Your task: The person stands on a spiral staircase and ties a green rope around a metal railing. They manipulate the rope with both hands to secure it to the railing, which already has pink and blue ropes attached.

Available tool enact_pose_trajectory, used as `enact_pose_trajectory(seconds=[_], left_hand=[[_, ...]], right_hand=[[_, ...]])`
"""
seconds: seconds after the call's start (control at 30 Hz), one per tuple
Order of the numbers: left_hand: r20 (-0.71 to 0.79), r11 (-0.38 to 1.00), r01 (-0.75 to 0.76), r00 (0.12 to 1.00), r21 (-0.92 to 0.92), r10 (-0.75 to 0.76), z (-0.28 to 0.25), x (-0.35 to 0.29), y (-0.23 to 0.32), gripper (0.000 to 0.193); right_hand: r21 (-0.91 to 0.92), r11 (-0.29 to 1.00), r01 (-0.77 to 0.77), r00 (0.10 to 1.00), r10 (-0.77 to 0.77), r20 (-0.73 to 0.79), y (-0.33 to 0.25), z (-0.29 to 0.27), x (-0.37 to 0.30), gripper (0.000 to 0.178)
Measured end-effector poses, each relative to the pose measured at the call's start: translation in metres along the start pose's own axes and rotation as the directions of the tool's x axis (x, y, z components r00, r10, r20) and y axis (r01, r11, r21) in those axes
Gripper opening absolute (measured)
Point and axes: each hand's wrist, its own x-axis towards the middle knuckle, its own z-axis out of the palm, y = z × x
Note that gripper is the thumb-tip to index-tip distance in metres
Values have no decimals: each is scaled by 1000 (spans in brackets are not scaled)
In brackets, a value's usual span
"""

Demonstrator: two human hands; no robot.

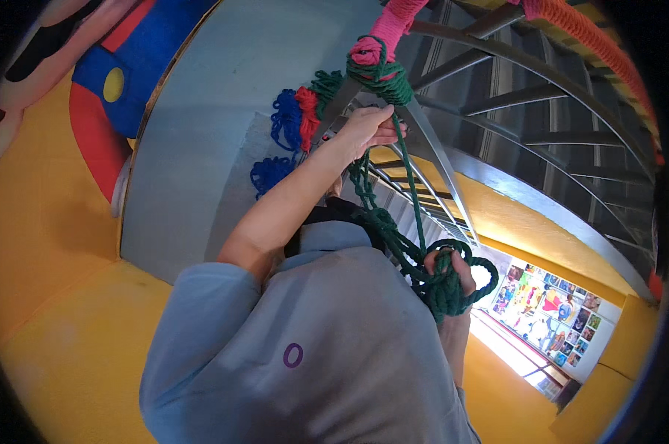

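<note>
Dark green rope point(386, 80) is wound several times around the end of a rail wrapped in pink rope point(393, 26). Just below these turns is my left hand point(371, 131), its thumb up against them and its fingers stretched out, with a taut green strand crossing in front of the fingertips. That strand runs down to my right hand point(456, 271), closed around a looped bundle of green rope point(444, 294). From the bundle, a knotted chain of the same rope point(382, 220) rises back toward the rail and passes partly behind my left hand.
Blue rope coils point(285, 118), a red rope coil point(307, 118) and another green coil point(327, 90) hang left of the rail. Grey metal stair railings point(527, 96) curve away on the right. Beyond stands a board covered with pictures point(553, 311); a painted yellow wall point(45, 244) is on the left.
</note>
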Motion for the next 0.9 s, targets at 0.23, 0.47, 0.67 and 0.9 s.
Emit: enact_pose_trajectory(seconds=[0.23,0.47,0.67,0.9], left_hand=[[-81,893,57,991,-446,-104,18,12,-15,21],[-148,985,-55,989,-162,31,9,10,-18,22],[-208,941,-205,941,271,265,-4,18,-27,24],[-275,807,-361,808,468,521,7,20,-44,23]], right_hand=[[168,984,-56,998,54,17,7,-9,0,33],[119,992,-31,996,40,-77,-9,3,4,31],[-503,855,-127,939,-60,-338,-69,-27,-6,34],[-865,415,281,788,-614,-39,-120,15,40,24]])
